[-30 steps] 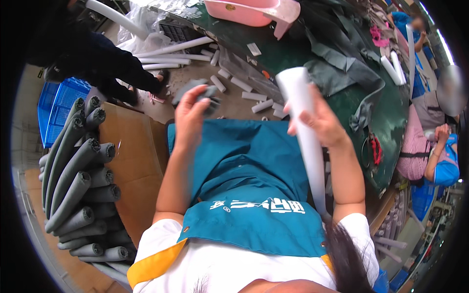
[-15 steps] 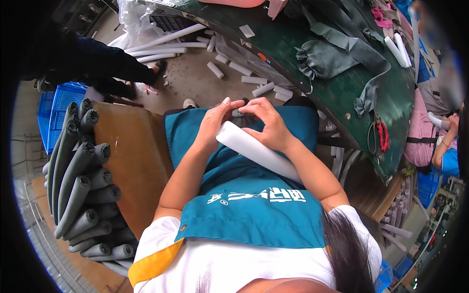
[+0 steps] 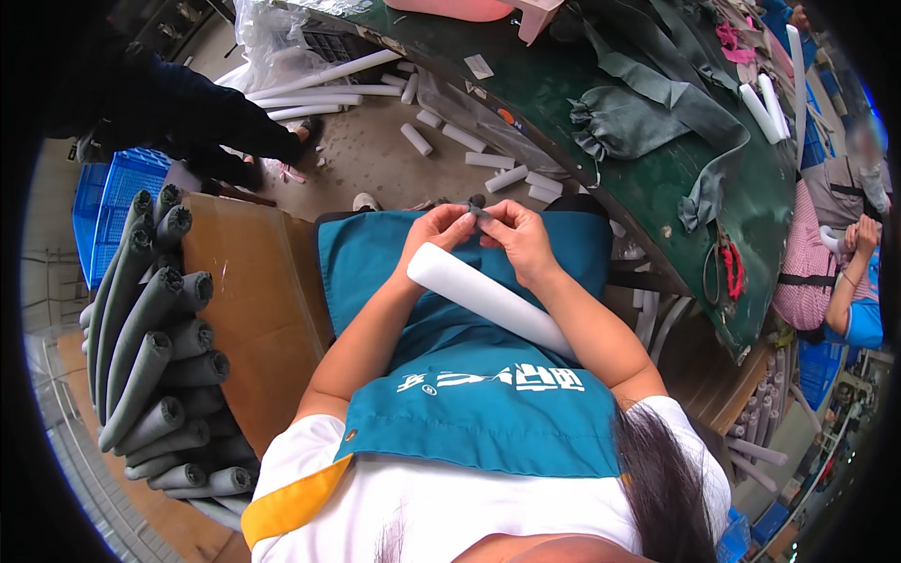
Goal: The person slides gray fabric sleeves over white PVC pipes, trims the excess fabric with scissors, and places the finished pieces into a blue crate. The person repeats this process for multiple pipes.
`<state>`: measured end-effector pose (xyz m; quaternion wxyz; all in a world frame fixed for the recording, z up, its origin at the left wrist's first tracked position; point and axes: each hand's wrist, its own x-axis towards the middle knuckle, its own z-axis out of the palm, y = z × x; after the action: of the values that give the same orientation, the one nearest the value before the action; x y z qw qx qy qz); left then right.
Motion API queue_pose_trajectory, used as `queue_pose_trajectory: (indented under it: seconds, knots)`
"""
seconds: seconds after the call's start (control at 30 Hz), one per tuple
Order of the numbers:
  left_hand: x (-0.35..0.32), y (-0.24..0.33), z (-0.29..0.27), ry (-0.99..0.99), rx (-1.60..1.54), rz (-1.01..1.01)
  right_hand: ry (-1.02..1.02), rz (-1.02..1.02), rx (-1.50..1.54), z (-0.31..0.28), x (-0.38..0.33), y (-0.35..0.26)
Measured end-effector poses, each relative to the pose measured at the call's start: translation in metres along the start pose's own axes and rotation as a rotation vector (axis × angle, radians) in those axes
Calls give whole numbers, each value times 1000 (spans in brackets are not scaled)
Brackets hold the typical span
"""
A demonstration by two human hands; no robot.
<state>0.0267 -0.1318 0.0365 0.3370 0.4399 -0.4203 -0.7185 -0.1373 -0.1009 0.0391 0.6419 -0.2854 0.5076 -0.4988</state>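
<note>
Over my lap, my left hand (image 3: 435, 235) and my right hand (image 3: 522, 246) meet with their fingertips pinched on a small dark grey piece of fabric (image 3: 477, 208). Most of the fabric is hidden by the fingers. Just behind the hands, a white foam tube (image 3: 483, 298) rests slantwise on my teal apron (image 3: 375, 272). One end of the tube lies by my left wrist; the other passes beneath my right forearm.
Grey fabric-covered tubes (image 3: 155, 310) are stacked by a cardboard box (image 3: 249, 281) at left. Short white foam pieces (image 3: 463, 139) lie on the floor ahead. A green table (image 3: 619, 188) at right bears grey cloth (image 3: 624, 122) and red-handled scissors (image 3: 730, 267). People stand far left and sit far right.
My fingers have come together, and the grey fabric now shows between both hands' fingertips. The foam tube has shifted slightly to the left and down. The co-worker at far right has moved their hands.
</note>
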Motion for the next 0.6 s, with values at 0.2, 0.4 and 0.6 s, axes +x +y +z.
queue_pose_trajectory:
  seconds: [0.2,0.4,0.6]
  knots:
    - [6,-4,-13,-33,7,50,-124,-40,42,-5,0,0]
    - [0,9,-14,-71,-68,17,-135,49,31,-6,-2,-13]
    - [4,-1,-22,-97,19,4,-67,-68,-222,4,-6,-9]
